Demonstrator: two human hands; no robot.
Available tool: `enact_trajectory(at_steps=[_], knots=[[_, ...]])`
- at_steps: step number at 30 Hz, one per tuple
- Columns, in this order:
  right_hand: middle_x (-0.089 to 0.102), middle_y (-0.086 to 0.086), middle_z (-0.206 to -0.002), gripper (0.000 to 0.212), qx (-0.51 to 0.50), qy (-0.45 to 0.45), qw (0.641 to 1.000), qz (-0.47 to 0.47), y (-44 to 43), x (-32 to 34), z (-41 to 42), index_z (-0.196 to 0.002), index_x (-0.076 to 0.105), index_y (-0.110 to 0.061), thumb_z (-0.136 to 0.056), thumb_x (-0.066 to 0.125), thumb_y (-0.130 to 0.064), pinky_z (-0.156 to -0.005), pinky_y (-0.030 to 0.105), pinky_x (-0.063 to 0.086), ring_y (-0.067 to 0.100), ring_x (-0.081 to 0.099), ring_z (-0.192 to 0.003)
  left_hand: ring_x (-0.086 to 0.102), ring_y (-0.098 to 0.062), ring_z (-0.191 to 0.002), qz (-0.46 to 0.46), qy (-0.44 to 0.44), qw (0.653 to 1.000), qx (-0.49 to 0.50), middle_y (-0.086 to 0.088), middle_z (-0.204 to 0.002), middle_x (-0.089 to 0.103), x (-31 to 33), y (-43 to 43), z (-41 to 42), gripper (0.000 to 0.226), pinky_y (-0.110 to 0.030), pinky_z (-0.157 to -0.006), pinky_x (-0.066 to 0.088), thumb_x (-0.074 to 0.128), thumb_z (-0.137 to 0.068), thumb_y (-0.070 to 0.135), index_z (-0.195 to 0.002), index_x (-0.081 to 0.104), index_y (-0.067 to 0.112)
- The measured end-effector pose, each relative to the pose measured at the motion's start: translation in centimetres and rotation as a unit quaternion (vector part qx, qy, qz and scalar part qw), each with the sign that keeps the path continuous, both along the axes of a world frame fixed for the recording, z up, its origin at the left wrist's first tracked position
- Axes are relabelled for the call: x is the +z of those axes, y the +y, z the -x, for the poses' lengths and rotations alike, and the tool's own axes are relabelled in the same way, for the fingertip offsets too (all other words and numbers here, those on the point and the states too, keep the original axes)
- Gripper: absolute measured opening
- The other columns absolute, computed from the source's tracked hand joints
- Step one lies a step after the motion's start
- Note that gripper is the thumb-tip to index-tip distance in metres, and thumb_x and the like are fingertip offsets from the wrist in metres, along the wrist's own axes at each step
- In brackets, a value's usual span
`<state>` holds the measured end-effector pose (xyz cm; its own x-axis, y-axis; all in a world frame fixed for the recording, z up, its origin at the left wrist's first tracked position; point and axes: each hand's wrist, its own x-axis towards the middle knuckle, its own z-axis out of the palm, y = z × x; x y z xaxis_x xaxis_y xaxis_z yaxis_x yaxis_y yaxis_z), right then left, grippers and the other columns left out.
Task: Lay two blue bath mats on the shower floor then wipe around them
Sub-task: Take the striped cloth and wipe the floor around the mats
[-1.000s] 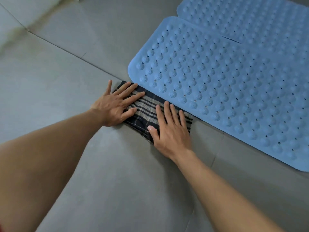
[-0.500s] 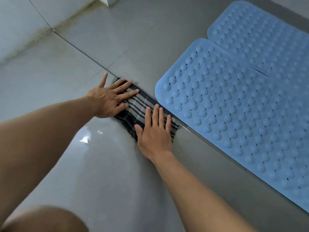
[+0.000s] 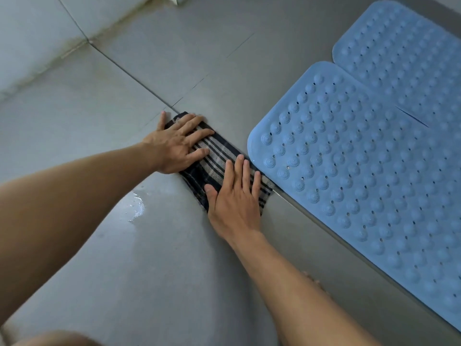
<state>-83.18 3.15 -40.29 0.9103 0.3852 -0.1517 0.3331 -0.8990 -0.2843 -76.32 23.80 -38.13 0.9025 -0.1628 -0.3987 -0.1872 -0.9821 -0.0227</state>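
So the floor (image 3: 149, 258) here is big grey tiles with a matte look, and a thin grout line (image 3: 129, 73) is running diagonally from the far left down toward the hands. Up in the far left corner the pale tiled wall (image 3: 32, 41) is meeting the floor, and that joint is looking a bit grimy and greenish. Both blue mats are lying flat along the right side of the floor, bumps and little holes all over them. The near mat (image 3: 361, 183) and the far mat (image 3: 404, 58) are sitting edge to edge and touching. A folded dark striped cloth (image 3: 217, 161) is lying on the bare tile just beside the near mat's rounded corner; I can't tell if it's actually touching it. The left hand (image 3: 174, 148) is pressing flat on the cloth's far end, fingers straight and spread, gripping nothing. The right hand (image 3: 234, 203) is doing the same on the near end, fingers straight and close together. A small puddle (image 3: 138, 206) is shining on the tile just left of the cloth, and a bare knee (image 3: 57, 339) is poking in at the bottom left.
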Motion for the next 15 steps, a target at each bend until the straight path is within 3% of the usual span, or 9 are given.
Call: enact_trajectory(at_steps=[5,9,12,15], knots=[[0.013,0.028,-0.162,0.071,-0.010,-0.016,1.000,-0.022,3.0,0.6,-2.1,-0.155,0.026,-0.003,-0.102,0.037,-0.049,-0.123,0.052,-0.001,0.039,0.005,-0.152,-0.012,-0.018,-0.153,-0.030,0.007,1.000,0.003,0.002,-0.167,-0.015,-0.1,3.4,-2.8,0.069,-0.067,-0.117,-0.007,-0.002,-0.089,0.073,-0.154,-0.009,0.049],[0.000,0.024,-0.165,0.073,-0.024,0.038,0.999,0.006,5.2,0.8,-2.6,-0.158,0.002,-0.004,-0.105,0.024,-0.049,-0.122,0.054,-0.009,0.035,-0.006,-0.153,-0.017,-0.022,-0.152,-0.027,0.016,0.999,0.016,-0.006,-0.165,-0.022,0.0,5.3,-4.9,0.066,-0.067,-0.116,-0.009,-0.006,-0.085,0.073,-0.147,-0.022,0.056],[-0.008,0.022,-0.165,0.073,-0.034,0.080,0.996,-0.010,6.9,1.1,-4.1,-0.158,-0.005,-0.005,-0.105,0.015,-0.051,-0.121,0.053,-0.013,0.033,-0.011,-0.153,-0.019,-0.023,-0.151,-0.041,0.042,0.998,0.020,-0.005,-0.164,-0.024,0.4,6.1,-6.7,0.071,-0.069,-0.116,-0.007,-0.014,-0.077,0.076,-0.144,-0.027,0.058],[-0.013,0.019,-0.165,0.072,-0.046,0.138,0.989,-0.032,8.3,1.5,-6.8,-0.158,-0.008,-0.006,-0.105,0.011,-0.052,-0.119,0.051,-0.017,0.029,-0.017,-0.152,-0.020,-0.022,-0.151,-0.024,0.045,0.997,0.062,-0.004,-0.164,-0.025,0.1,7.1,-8.4,0.055,-0.067,-0.116,-0.009,0.002,-0.095,0.066,-0.143,-0.024,0.061]])
